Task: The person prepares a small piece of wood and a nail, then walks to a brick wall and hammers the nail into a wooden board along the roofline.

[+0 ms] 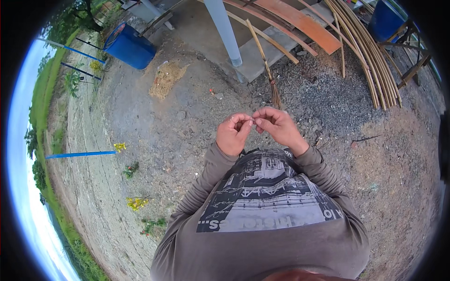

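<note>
My left hand (232,131) and my right hand (279,128) meet in front of my belly, thumbs and forefingers pinched together tip to tip. Something tiny and pale may sit between the fingertips, but it is too small to make out. Just beyond my right hand is a stick broom (264,56) with a wooden handle. Its twig bristles (276,95) point towards me, and the handle leans towards the concrete slab's edge.
A grey post (225,35) rises at the corner of the concrete slab (251,65). Bamboo or wooden poles (369,59) and reddish boards (302,26) lie ahead right, beside gravel (327,95). A blue barrel (132,47) and a sawdust-like pile (167,79) are ahead left. Flowering plants (137,203) grow leftward.
</note>
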`<state>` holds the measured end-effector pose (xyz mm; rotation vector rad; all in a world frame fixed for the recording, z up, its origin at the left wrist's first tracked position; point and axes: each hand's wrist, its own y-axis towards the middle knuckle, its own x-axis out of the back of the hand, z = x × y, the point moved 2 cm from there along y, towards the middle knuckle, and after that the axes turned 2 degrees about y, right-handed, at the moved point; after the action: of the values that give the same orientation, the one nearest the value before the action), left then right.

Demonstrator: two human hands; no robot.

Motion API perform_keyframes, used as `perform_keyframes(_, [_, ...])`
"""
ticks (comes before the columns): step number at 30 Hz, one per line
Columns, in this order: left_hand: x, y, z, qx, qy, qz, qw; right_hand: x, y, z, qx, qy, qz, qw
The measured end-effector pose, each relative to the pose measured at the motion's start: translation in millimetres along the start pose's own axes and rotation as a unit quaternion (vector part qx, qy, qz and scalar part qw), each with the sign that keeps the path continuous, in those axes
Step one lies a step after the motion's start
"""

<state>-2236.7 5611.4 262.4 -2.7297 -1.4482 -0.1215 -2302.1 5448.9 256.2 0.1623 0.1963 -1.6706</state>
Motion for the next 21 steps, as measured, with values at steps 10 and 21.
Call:
perform_keyframes(10, [-10, 7, 9, 0.0, 0.139, 0.029, 0.99, 20, -8, 10, 0.041, -0.247, -0.009, 0.968])
perform_keyframes(21, [-20, 12, 32, 0.05, 0.092, 0.129, 0.986, 23, -23, -14, 0.037, -0.265, -0.044, 0.963])
